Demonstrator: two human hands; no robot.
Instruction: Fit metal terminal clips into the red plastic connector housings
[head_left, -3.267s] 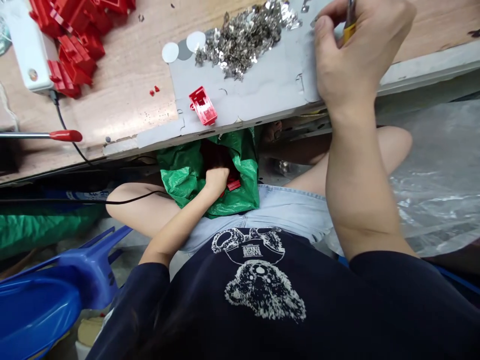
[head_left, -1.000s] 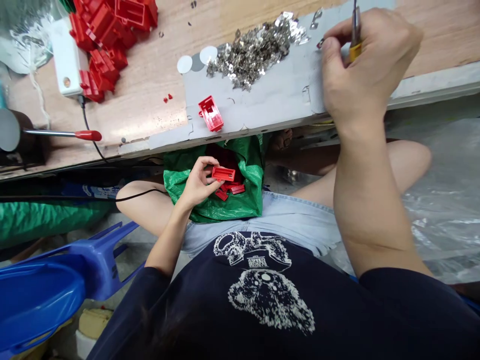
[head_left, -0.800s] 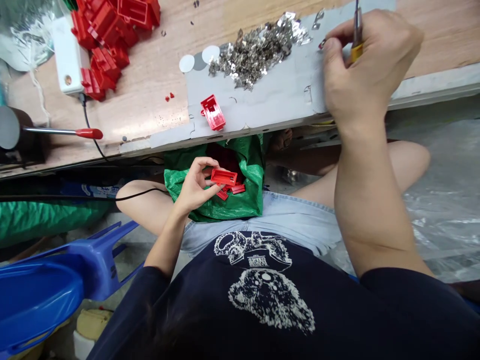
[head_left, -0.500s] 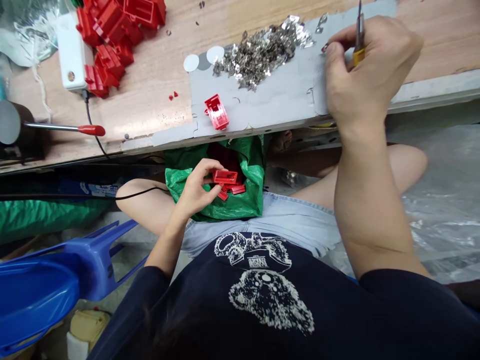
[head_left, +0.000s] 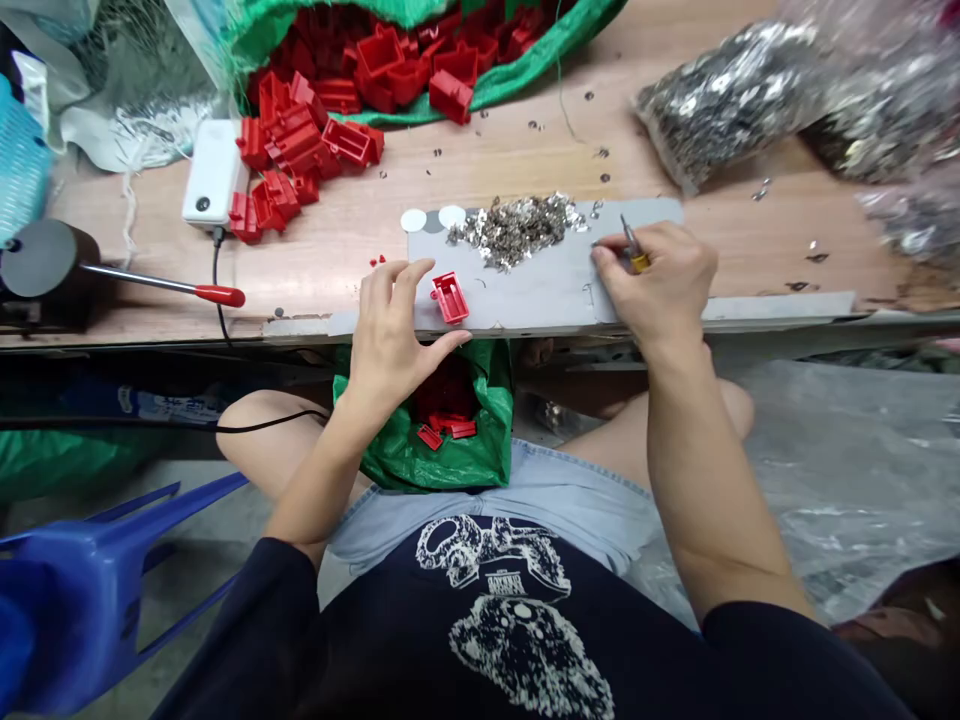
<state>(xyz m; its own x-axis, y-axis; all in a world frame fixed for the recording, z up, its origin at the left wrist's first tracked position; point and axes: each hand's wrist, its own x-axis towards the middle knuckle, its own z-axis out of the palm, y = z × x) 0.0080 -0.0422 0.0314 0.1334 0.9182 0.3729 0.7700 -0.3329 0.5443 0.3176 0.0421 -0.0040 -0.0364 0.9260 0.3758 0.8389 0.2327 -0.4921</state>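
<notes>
My left hand [head_left: 394, 335] is open at the table's front edge, thumb and fingers spread on either side of a small red plastic box [head_left: 450, 299]. It holds nothing. The box lies open side up on a grey sheet [head_left: 517, 305]. Farther right, my right hand [head_left: 664, 285] is closed around a pointed metal tool with a yellow handle [head_left: 637, 258], its tip jutting up past the fingers. Thumb and forefinger pinch together over the sheet; a tiny part at their tips is too small to name. A heap of small metal clips [head_left: 517, 232] lies between the hands.
On my lap, a green bag [head_left: 472, 465] holds red pieces. Red boxes [head_left: 300, 140] pile up at the back left, spilling from a larger green sack [head_left: 517, 95]. A white power bank [head_left: 216, 175] and red-tipped lever [head_left: 217, 295] stand left. Bagged metal parts [head_left: 727, 95] lie back right.
My left hand has let go of a red box over the lap bag and risen to the table, opening beside the other box. My right hand still grips the tool. The view has shifted.
</notes>
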